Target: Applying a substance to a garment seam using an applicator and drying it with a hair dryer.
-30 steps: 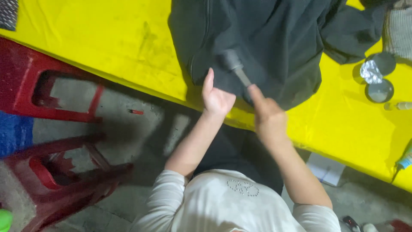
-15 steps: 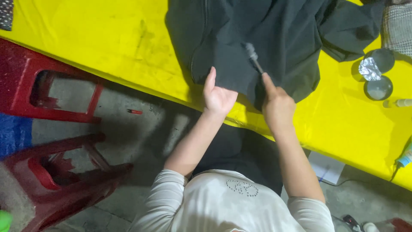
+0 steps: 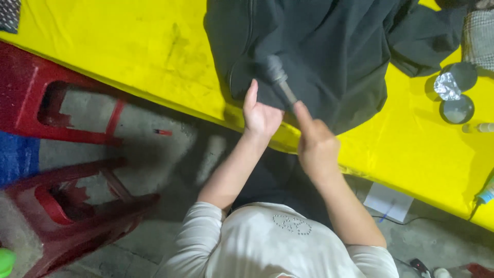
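A dark garment lies spread on the yellow table, its lower hem hanging close to the table's near edge, right in front of the person. On it, near that hem, sits the head of a small brush, blurred as if in motion. The brush's long axis runs on a slant: the bristled head is up and to the left, further onto the cloth, and the handle comes down and to the right into the right hand. That hand is closed around the lower end of the handle, the forefinger laid along it toward the head. So the tool points away from the person's body and slightly leftward, across the fabric.

The left hand is just beside the brush head, on its left. It lies flat and open on the hem, fingers together and stretched out, pressing the cloth down; it grips nothing. Of the two, the left hand is nearer to the brush head, nearly touching it, while the right one is further back, at the table's edge.

Further right on the table stand two round dark lids or dishes, one with a crumpled piece of foil on it. A patterned cloth lies at the far right. On the floor to the left stand red plastic stools, and a sheet of paper lies under the table's edge.
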